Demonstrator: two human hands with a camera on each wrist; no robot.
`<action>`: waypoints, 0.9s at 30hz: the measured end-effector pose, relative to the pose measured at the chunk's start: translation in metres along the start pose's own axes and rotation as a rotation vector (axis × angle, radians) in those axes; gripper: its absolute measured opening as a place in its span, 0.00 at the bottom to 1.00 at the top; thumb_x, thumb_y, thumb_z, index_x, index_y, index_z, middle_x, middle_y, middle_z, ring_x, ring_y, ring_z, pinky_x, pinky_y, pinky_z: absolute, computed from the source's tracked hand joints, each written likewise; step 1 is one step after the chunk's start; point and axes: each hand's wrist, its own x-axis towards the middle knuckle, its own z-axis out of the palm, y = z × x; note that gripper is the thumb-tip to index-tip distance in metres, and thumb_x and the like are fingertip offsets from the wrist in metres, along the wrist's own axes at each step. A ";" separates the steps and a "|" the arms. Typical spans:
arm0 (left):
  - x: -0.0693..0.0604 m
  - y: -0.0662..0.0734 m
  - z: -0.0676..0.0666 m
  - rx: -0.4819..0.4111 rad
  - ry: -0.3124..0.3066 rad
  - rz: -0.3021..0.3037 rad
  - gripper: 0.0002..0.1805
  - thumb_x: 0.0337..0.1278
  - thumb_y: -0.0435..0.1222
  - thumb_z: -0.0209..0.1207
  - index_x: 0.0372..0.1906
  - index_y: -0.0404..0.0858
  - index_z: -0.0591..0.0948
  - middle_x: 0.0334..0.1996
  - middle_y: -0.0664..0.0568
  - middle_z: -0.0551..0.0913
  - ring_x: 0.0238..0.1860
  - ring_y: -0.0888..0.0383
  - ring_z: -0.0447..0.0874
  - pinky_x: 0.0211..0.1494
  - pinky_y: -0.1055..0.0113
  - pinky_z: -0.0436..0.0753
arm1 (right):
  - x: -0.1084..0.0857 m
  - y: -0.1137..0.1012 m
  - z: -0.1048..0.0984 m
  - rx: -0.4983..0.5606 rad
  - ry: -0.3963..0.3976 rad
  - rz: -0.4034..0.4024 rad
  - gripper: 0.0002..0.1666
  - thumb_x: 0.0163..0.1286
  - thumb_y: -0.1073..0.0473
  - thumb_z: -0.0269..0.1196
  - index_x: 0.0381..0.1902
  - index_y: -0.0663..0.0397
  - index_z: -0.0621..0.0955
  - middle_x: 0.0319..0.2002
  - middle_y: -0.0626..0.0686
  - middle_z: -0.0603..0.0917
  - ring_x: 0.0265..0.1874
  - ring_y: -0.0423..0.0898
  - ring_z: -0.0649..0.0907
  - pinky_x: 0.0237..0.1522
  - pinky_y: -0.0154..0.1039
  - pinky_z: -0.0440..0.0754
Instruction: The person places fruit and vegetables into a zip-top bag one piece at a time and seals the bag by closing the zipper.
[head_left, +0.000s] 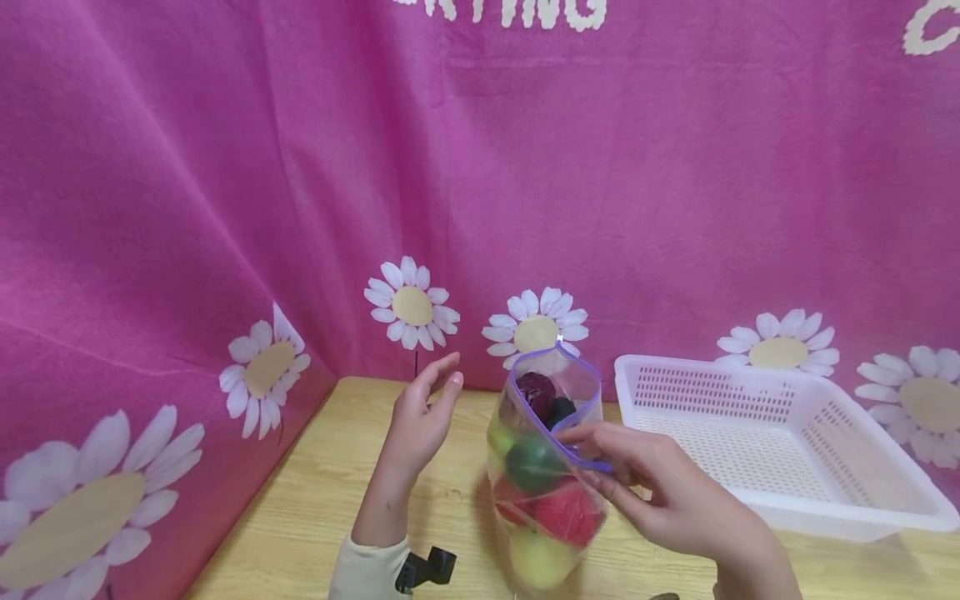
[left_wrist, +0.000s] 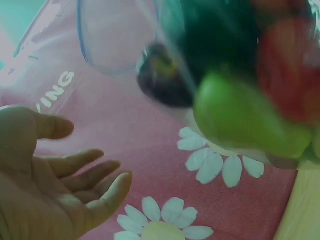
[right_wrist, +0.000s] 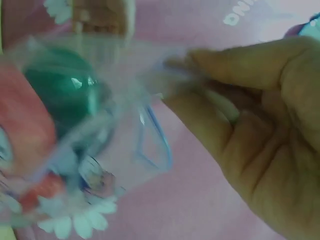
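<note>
A clear zip bag (head_left: 504, 500) with a purple rim stands on the table, its mouth open. Through its side show a dark purple fruit (head_left: 536, 393), a dark green round fruit (head_left: 534, 463), red fruits (head_left: 564, 510) and a yellow one (head_left: 542, 560) at the bottom. A green fruit (left_wrist: 245, 115) also shows in the left wrist view. My right hand (head_left: 667, 492) pinches the rim at the bag's near right corner. Left of the bag, my left hand (head_left: 422, 421) is raised, fingers relaxed and apart from it, holding nothing.
A white perforated plastic basket (head_left: 847, 521) stands on the right of the wooden table (head_left: 300, 517). Behind and to the left hangs a pink cloth (head_left: 600, 183) with daisies printed on it. A black strap mount (head_left: 426, 569) sits at my left wrist.
</note>
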 end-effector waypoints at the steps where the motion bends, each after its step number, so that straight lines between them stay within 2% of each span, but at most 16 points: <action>1: 0.000 -0.002 -0.001 -0.010 -0.012 0.001 0.25 0.75 0.38 0.54 0.71 0.37 0.73 0.68 0.45 0.75 0.71 0.47 0.70 0.71 0.45 0.70 | -0.002 0.000 -0.003 0.005 -0.025 -0.023 0.26 0.62 0.80 0.62 0.53 0.52 0.81 0.57 0.54 0.83 0.38 0.37 0.83 0.37 0.24 0.82; 4: 0.001 -0.004 -0.002 -0.044 -0.060 0.009 0.24 0.75 0.39 0.53 0.71 0.36 0.73 0.69 0.45 0.75 0.71 0.48 0.71 0.72 0.45 0.69 | -0.007 -0.002 -0.013 0.023 -0.077 -0.103 0.30 0.59 0.83 0.61 0.52 0.49 0.81 0.67 0.58 0.77 0.57 0.43 0.81 0.51 0.24 0.79; 6: 0.001 -0.006 -0.001 -0.065 -0.093 0.014 0.24 0.76 0.39 0.53 0.71 0.36 0.73 0.69 0.46 0.75 0.71 0.49 0.70 0.73 0.46 0.68 | -0.010 -0.003 -0.018 0.062 -0.109 -0.131 0.32 0.57 0.85 0.60 0.52 0.49 0.82 0.70 0.60 0.74 0.70 0.49 0.73 0.61 0.29 0.76; 9: 0.001 -0.008 0.003 -0.062 -0.144 0.012 0.25 0.77 0.41 0.52 0.72 0.37 0.72 0.70 0.45 0.74 0.72 0.47 0.68 0.73 0.45 0.67 | -0.012 -0.007 -0.019 0.124 -0.155 -0.147 0.29 0.60 0.84 0.59 0.49 0.48 0.82 0.70 0.61 0.73 0.72 0.50 0.70 0.62 0.29 0.75; 12: 0.001 -0.013 0.010 -0.062 -0.234 0.004 0.27 0.78 0.45 0.49 0.74 0.37 0.69 0.72 0.44 0.71 0.73 0.46 0.66 0.74 0.44 0.66 | -0.012 -0.011 -0.019 0.164 -0.196 -0.152 0.27 0.63 0.82 0.58 0.50 0.48 0.81 0.71 0.61 0.73 0.72 0.51 0.71 0.64 0.32 0.75; 16: 0.002 -0.017 0.019 -0.133 -0.381 0.036 0.28 0.80 0.45 0.45 0.76 0.36 0.66 0.74 0.43 0.68 0.74 0.45 0.65 0.74 0.45 0.67 | -0.013 -0.013 -0.020 0.158 -0.214 -0.155 0.24 0.67 0.79 0.58 0.51 0.48 0.81 0.72 0.62 0.71 0.73 0.52 0.69 0.66 0.32 0.72; 19: 0.003 -0.018 0.025 -0.199 -0.446 0.079 0.27 0.80 0.41 0.46 0.76 0.36 0.66 0.71 0.41 0.72 0.72 0.48 0.69 0.73 0.49 0.69 | -0.015 -0.012 -0.023 0.131 -0.206 -0.165 0.23 0.67 0.79 0.58 0.51 0.48 0.81 0.72 0.62 0.71 0.75 0.51 0.66 0.67 0.30 0.70; 23: 0.002 -0.020 0.029 -0.200 -0.439 0.128 0.24 0.74 0.35 0.55 0.70 0.35 0.73 0.59 0.41 0.82 0.60 0.52 0.80 0.66 0.59 0.77 | -0.018 -0.009 -0.028 0.065 -0.157 -0.151 0.28 0.61 0.82 0.59 0.50 0.48 0.82 0.71 0.61 0.72 0.74 0.50 0.67 0.65 0.28 0.71; 25: 0.003 -0.021 0.029 -0.168 -0.402 0.151 0.19 0.71 0.34 0.59 0.63 0.35 0.80 0.51 0.43 0.85 0.52 0.55 0.83 0.58 0.62 0.81 | -0.019 -0.007 -0.030 0.000 -0.107 -0.125 0.28 0.60 0.82 0.61 0.50 0.47 0.83 0.70 0.60 0.73 0.71 0.47 0.72 0.60 0.26 0.75; 27: 0.004 -0.022 0.027 -0.126 -0.337 0.175 0.14 0.68 0.35 0.63 0.55 0.35 0.85 0.45 0.46 0.87 0.46 0.58 0.84 0.52 0.64 0.83 | -0.020 -0.005 -0.032 -0.075 -0.030 -0.109 0.27 0.58 0.81 0.64 0.47 0.46 0.83 0.67 0.61 0.76 0.64 0.44 0.78 0.54 0.25 0.79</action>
